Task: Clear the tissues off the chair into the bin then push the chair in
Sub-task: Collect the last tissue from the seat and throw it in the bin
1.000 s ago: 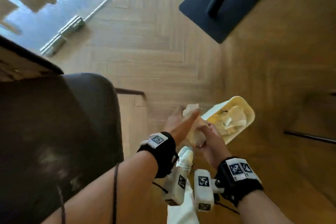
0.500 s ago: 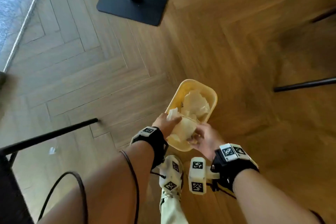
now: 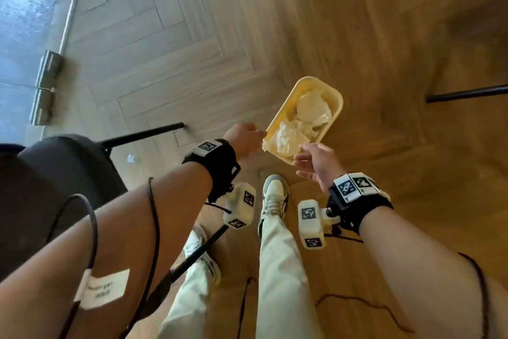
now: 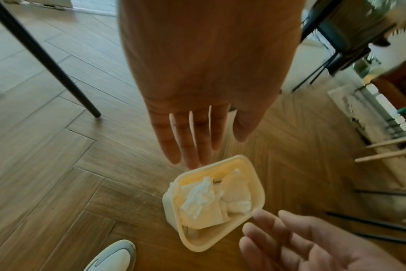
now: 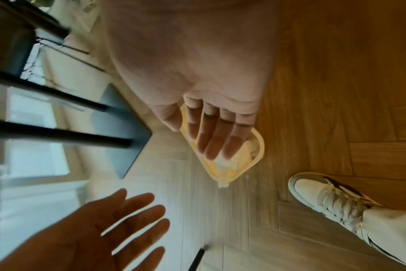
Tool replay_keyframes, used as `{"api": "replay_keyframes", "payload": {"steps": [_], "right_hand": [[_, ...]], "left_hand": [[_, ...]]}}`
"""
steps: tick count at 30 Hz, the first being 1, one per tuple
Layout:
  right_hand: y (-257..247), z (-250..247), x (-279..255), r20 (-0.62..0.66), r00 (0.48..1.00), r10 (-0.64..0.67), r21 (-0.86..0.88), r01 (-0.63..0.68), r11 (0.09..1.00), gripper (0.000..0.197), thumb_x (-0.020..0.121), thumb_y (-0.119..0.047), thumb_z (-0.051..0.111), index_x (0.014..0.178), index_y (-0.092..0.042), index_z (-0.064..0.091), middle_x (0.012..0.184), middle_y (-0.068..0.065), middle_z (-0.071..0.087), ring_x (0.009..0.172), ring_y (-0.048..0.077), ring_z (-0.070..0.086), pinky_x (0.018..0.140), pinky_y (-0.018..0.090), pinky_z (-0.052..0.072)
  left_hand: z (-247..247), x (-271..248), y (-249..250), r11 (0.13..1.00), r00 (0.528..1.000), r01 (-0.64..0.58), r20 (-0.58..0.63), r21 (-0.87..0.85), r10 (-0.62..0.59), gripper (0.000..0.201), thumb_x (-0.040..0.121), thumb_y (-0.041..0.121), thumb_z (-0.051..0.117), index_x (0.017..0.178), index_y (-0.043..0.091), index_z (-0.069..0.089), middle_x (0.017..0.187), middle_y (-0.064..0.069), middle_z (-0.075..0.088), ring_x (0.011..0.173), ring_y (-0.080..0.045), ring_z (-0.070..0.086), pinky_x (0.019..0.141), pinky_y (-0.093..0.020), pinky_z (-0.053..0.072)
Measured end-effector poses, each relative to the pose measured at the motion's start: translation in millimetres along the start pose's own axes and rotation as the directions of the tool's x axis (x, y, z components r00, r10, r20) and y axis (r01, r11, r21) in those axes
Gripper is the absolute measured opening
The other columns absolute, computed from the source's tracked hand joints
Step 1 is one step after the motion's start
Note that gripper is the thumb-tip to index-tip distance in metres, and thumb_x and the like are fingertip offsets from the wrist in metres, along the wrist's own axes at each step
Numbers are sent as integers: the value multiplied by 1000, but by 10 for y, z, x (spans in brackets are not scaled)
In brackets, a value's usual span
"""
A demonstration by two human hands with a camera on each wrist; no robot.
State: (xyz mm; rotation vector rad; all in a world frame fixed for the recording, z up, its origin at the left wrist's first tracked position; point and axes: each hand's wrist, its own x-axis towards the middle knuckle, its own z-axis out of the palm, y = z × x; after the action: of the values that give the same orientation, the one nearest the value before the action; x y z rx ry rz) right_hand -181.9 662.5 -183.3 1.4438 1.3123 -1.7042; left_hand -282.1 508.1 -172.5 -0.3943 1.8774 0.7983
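On the wood floor, yellow bin (image 3: pixel 336 96) holds the crumpled tissues (image 3: pixel 286 136). Left hand (image 3: pixel 243 140) and right hand (image 3: pixel 316 164) hover above it, fingers spread, empty. Chair (image 3: pixel 63 171) at left.

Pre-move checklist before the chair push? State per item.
1. Tissues inside bin: ok.
2. Left hand empty, fingers straight: ok.
3. Right hand empty, fingers straight: ok.
4. Floor free of tissue: not ok, white scrap lies by the chair leg.
5. Chair seat free of tissues: cannot tell, dark and partly hidden.
6. Bin clear of chair's path: cannot tell.
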Motion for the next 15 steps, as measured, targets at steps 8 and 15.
{"api": "replay_keyframes", "payload": {"steps": [8, 15], "right_hand": [[-132, 721, -1545, 227, 953, -202, -365, 276, 889, 23, 96, -20, 47, 108, -5, 60, 86, 8, 67, 78, 21, 63, 67, 32, 50], [291, 1738, -2811, 423, 847, -323, -585, 527, 617, 15, 95, -17, 48, 98, -13, 62, 88, 10, 70, 77, 20, 65, 71, 37, 52]], "left_hand": [[-1170, -1849, -702, 981, 988, -115, -125, -157, 96, 25, 96, 26, 50, 107, 7, 61, 91, -11, 68, 80, -21, 64, 79, -38, 55], [-1970, -3297, -2499, 949, 944, -171, -320, -263, 82, 15, 95, 30, 49, 95, 22, 61, 89, -5, 70, 83, -18, 66, 76, -32, 54]]}}
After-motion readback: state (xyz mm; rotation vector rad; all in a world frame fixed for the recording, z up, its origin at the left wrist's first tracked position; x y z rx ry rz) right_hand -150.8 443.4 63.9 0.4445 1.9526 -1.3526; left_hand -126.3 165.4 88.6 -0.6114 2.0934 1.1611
